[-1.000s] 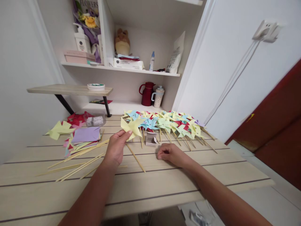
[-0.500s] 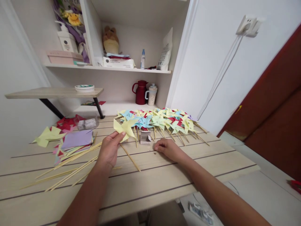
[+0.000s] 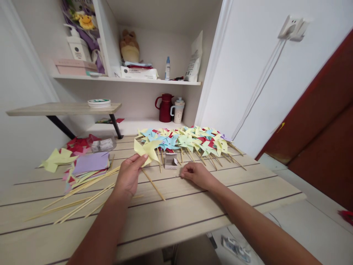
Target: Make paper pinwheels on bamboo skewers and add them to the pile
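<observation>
My left hand (image 3: 129, 172) is closed on a pale yellow paper pinwheel (image 3: 147, 150), thumb on its front, holding it up above the table. Below it a thin wooden stick (image 3: 153, 185) slants across the boards; I cannot tell whether the two are joined. My right hand (image 3: 196, 175) rests on the tabletop with thumb and fingers pinched together. A tiny dark piece shows at the fingertips, too small to name. Close by lie another tiny pale bit (image 3: 175, 176) and a small open carton (image 3: 171, 162).
Finished pinwheels (image 3: 190, 141) in several colours are heaped along the back. On the left are loose sticks (image 3: 82, 198), a stack of coloured paper (image 3: 91, 163), a clear box (image 3: 102, 144) and a yellow paper shape (image 3: 57, 159). A red jug (image 3: 165, 108) and a cup (image 3: 178, 110) stand behind.
The fingers of my right hand have come down onto the tiny dark piece that lay apart from them on the table. My left hand holds the pinwheel almost unchanged.
</observation>
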`<move>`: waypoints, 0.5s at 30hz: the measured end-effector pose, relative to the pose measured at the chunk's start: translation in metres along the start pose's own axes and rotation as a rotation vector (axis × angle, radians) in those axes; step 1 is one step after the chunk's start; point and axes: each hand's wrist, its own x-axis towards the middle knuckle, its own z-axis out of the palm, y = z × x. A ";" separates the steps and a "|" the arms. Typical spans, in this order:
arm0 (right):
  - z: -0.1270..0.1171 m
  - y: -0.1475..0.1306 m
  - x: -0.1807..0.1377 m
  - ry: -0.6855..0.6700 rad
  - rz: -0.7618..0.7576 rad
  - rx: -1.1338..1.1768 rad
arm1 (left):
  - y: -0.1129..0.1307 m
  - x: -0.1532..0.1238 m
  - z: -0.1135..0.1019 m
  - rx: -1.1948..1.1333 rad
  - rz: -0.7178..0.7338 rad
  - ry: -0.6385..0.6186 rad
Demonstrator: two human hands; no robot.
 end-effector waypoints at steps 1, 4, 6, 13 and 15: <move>0.000 0.000 0.001 0.002 0.004 -0.018 | 0.000 0.000 0.000 -0.002 -0.001 -0.001; 0.001 -0.002 0.003 0.006 0.020 -0.062 | 0.001 0.000 0.001 -0.014 -0.001 -0.009; 0.000 -0.002 0.005 0.000 0.027 -0.084 | 0.001 -0.001 0.002 -0.019 -0.003 -0.007; -0.005 -0.004 0.002 -0.086 0.016 -0.084 | 0.002 -0.001 0.002 -0.019 -0.016 0.012; -0.007 -0.005 0.000 -0.126 0.004 -0.070 | 0.001 -0.001 0.002 -0.004 -0.014 0.010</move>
